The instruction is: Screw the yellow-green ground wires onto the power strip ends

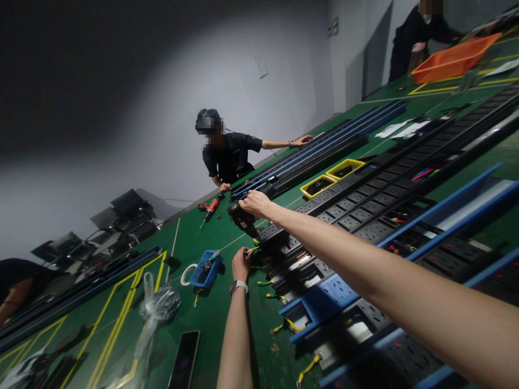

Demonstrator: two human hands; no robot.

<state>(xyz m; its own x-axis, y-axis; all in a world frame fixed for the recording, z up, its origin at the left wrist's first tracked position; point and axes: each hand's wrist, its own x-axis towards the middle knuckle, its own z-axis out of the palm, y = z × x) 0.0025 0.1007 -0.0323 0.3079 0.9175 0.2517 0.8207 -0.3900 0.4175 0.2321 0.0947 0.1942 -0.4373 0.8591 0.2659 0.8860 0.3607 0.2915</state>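
Note:
My right hand (256, 204) grips a black power drill (242, 217), which points down at the near end of a long black power strip (273, 233). My left hand (241, 263), with a watch on its wrist, is closed at the strip's end beside a yellow-green wire. A small dark piece shows at its fingertips, too small to name. Below lie several more strips, one with a blue face (334, 292). Yellow-green earth wires (308, 368) with ring terminals stick out of their ends.
Left of my hands are a blue bin (206, 269), a plastic bag (160, 302) and a phone (184, 359). Further off lie a red drill (208, 209) and yellow bins (318, 186). Across the table a person (231, 154) touches other strips; an orange tray (454, 60) stands far right.

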